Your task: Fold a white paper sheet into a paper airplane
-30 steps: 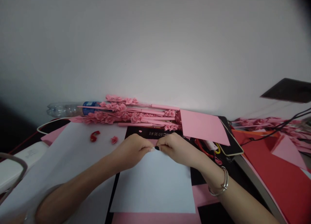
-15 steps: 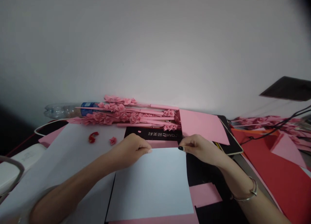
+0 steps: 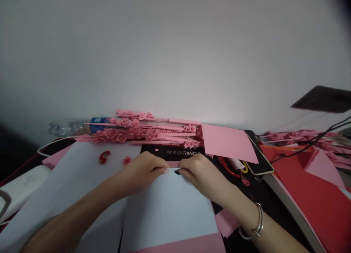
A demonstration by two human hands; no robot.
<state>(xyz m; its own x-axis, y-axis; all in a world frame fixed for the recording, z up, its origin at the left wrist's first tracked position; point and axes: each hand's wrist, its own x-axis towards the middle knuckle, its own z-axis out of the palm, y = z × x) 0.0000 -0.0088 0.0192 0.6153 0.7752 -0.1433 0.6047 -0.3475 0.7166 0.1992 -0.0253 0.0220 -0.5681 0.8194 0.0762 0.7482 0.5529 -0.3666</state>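
A light white-blue sheet of paper [image 3: 170,205] lies in front of me, over a larger pink sheet [image 3: 189,244] that shows along its near edge. My left hand [image 3: 146,170] pinches the far edge of the white sheet between thumb and fingers. Close beside it, my right hand [image 3: 196,168] pinches the same edge, its dark-nailed thumb on top. Only a small gap parts the two thumbs. A silver bangle [image 3: 259,223] circles the right wrist. The fingers beneath the edge are hidden.
Pink paper flowers [image 3: 137,130] lie along the wall beside a plastic bottle [image 3: 68,127]. Pink squares [image 3: 229,141] rest on a dark tablet-like board [image 3: 264,165]. Red paper [image 3: 307,187] is at right. A red curl [image 3: 104,157] and small pink flower [image 3: 126,160] sit on white paper [image 3: 90,165].
My right hand has slid left along the sheet's far edge, close to my left hand. Red and yellow items by the pink squares have come into view. The left hand is nearly still.
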